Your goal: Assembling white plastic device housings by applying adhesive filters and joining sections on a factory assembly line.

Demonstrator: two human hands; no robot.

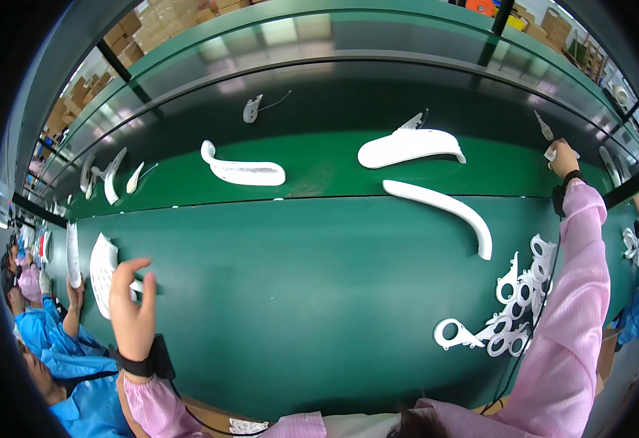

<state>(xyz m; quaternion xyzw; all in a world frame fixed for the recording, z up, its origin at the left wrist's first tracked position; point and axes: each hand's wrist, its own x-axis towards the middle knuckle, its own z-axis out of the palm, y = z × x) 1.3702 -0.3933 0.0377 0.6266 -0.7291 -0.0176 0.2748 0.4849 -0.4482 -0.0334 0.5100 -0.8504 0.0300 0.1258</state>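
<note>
Our left hand (133,306) hovers open just beside the ribbed white panel (102,274). Our right hand (562,157) grips a small white piece (551,154) far across the green counter (297,292), beyond the curved white bar (444,208) and ring-shaped parts (506,317).

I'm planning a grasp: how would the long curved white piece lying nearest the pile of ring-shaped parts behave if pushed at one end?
The curved white piece looks like thin moulded plastic, so probably stiff and light. Its glossy skin on the smooth green table suggests it would slide easily. Being long and arched, it would likely pivot rather than travel straight.
</note>
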